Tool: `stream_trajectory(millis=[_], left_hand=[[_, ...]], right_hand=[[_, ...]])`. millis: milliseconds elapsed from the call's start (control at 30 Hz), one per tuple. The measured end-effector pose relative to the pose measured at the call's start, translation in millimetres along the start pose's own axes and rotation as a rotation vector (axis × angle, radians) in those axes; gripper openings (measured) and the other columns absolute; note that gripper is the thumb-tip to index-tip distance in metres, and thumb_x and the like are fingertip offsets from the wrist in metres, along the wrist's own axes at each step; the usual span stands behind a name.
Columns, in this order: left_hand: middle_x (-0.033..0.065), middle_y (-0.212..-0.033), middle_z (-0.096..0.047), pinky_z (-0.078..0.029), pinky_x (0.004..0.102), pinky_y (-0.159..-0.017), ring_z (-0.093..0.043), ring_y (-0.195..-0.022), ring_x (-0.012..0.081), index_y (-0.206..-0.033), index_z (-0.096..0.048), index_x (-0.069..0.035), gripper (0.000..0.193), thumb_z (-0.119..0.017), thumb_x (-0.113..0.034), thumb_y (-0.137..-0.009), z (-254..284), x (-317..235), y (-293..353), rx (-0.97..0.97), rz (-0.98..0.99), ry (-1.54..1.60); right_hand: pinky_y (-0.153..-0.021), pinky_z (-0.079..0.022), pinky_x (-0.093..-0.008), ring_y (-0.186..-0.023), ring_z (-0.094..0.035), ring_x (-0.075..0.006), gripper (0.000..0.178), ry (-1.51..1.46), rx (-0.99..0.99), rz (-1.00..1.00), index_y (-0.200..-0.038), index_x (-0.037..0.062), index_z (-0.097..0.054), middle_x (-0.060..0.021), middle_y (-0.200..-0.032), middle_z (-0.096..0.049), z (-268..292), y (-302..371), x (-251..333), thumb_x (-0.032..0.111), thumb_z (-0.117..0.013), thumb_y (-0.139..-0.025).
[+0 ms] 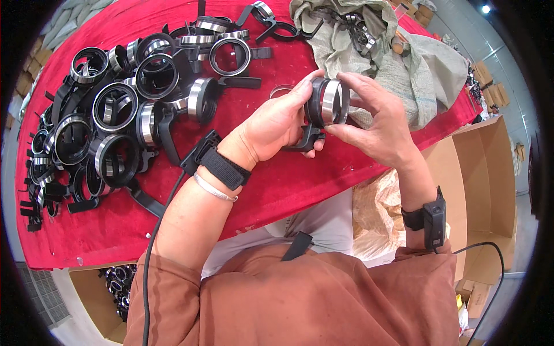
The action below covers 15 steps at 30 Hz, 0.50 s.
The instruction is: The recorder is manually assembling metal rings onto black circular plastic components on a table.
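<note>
Above the near part of the red cloth, both my hands are on one black ring with a silver band (331,102) and a short black arm at its lower side. My left hand (270,128) is closed round its left side and the arm, the thumb along the top. My right hand (381,118) pinches the band's right side between thumb and fingers. A thin metal ring (281,89) lies on the cloth just behind my left hand, partly hidden by it. To the left is a heap of similar black-and-silver rings (115,108) with black arms.
The red cloth (277,199) covers the table. A grey-green woven sack (430,72) with more metal parts lies at the far right. Cardboard boxes stand beside the table, one at the right (487,184) and one with ring parts at the lower left (92,297). Cables run from both wrist straps.
</note>
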State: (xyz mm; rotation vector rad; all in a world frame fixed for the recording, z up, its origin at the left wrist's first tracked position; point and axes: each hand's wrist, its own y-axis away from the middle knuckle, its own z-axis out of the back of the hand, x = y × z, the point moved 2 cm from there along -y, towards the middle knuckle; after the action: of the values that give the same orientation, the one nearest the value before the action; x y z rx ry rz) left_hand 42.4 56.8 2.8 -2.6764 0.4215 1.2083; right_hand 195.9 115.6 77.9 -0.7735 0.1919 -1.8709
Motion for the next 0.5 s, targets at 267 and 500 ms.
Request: stream_trajectory(millis=[267, 500], left_hand=[[0.0069, -0.113, -0.054, -0.053, 0.0316, -0.052, -0.058, -0.067, 0.0213, -0.141, -0.023, -0.028, 0.047, -0.028, -0.045, -0.097, -2.4, 0.2, 0.9, -0.015, -0.001, -0.034], [0.0067, -0.115, -0.053, -0.051, 0.0282, -0.051, -0.057, -0.067, 0.0196, -0.14, -0.023, -0.027, 0.05, -0.033, -0.047, -0.095, -4.2, 0.0, 2.1, -0.025, 0.004, -0.126]], right_hand=[[-0.088, -0.048, -0.0363, -0.104, -0.057, -0.0336, 0.067, 0.021, 0.014, -0.01, -0.119, -0.0005, -0.053, -0.0226, -0.115, -0.055, -6.1, 2.1, -3.8, 0.019, -0.078, -0.061], [-0.089, -0.046, -0.0366, -0.105, -0.055, -0.0355, 0.068, 0.077, 0.023, 0.02, -0.119, -0.0018, -0.053, -0.0242, -0.115, -0.054, -7.9, 5.1, -2.0, 0.019, -0.079, -0.06]])
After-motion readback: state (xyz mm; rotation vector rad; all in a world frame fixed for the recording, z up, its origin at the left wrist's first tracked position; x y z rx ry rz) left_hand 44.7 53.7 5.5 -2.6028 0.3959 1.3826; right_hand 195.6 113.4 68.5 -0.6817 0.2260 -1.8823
